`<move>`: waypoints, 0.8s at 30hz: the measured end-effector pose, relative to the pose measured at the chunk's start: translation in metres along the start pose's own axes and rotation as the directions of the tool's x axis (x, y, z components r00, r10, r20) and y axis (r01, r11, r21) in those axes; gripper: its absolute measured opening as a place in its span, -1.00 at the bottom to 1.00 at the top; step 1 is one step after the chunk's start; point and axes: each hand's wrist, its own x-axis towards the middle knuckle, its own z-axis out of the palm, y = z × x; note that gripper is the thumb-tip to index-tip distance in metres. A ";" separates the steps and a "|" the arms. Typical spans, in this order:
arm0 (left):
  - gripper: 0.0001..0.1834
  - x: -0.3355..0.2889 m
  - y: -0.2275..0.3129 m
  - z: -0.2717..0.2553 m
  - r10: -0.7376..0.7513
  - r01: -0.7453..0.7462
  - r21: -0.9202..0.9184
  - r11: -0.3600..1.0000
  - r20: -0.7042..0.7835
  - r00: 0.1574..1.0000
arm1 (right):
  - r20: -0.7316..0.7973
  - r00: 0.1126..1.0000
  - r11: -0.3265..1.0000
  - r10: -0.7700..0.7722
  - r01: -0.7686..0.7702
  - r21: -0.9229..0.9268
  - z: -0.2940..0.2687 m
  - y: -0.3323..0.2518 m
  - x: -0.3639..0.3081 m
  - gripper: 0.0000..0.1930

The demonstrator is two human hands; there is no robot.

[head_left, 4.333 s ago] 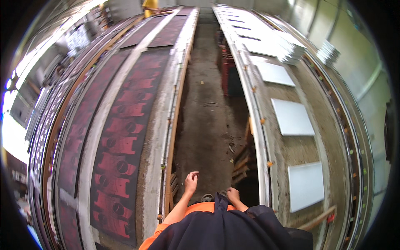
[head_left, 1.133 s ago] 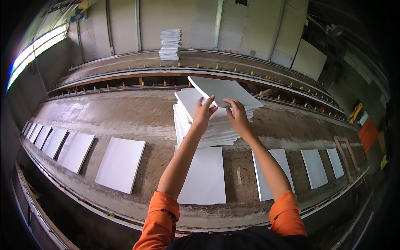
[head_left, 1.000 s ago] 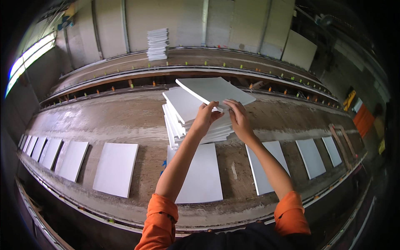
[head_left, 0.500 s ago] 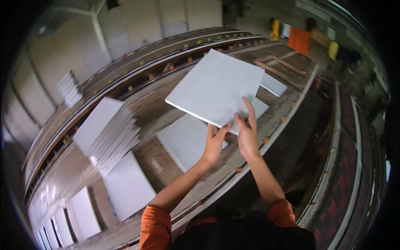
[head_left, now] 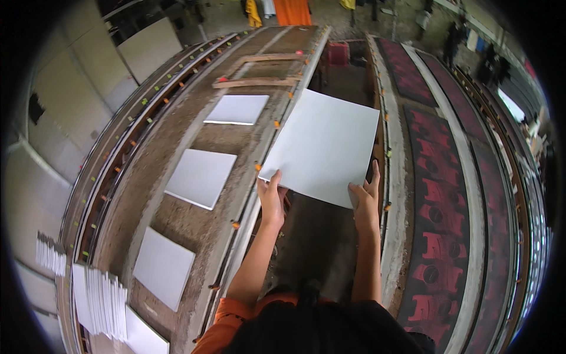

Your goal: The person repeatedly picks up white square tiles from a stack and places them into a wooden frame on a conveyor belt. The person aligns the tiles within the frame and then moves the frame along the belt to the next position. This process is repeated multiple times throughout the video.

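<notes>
My left forearm reaches up out of an orange sleeve (head_left: 227, 318), and both arms stretch forward with the wrists well apart. The left hand (head_left: 272, 202) pinches the near left corner of the white panel (head_left: 330, 144), thumb flat on top and fingers tucked beneath. The right hand (head_left: 367, 203) grips near the opposite near corner, thumb on the face, a finger pointing up just past the side edge; what its other fingers do underneath I cannot tell.

Half a second ago I had both hands close together at one edge, with the panel above the table. Now they have spread toward two corners, and the panel is mostly out over the aisle (head_left: 306, 248), tilted and face up. I judge that this wider hold steadies it better, with its weight borne by my hands alone.

Beyond my left arm, the left table (head_left: 147, 153) carries three spaced panels (head_left: 201, 177) and, toward its lower end, a stack (head_left: 97, 301). Red-and-black printed sheets (head_left: 436, 206) cover much of the right table (head_left: 395, 236).

Farther up the left table lies a wooden frame (head_left: 256, 81), and past its end hangs an orange cloth (head_left: 293, 12).
</notes>
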 end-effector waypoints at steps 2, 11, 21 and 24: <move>-0.43 0.023 -0.018 0.014 -0.044 0.043 0.012 0.999 0.123 0.991 | -0.038 0.999 0.999 -0.024 0.025 0.029 -0.019 -0.002 0.018 -0.20; -0.47 0.168 -0.070 0.072 -0.139 0.151 -0.012 0.989 0.315 0.939 | -0.050 0.996 0.996 -0.078 0.076 -0.045 -0.062 0.013 0.161 -0.19; -0.49 0.382 -0.081 0.153 -0.105 -0.062 0.565 0.823 0.258 0.961 | -0.048 0.992 0.979 -0.114 0.104 -0.173 -0.017 0.002 0.379 -0.19; -0.45 0.444 -0.095 0.173 0.000 -0.214 0.624 0.751 0.324 0.946 | -0.003 0.990 0.967 -0.139 0.135 -0.218 -0.018 0.004 0.447 -0.21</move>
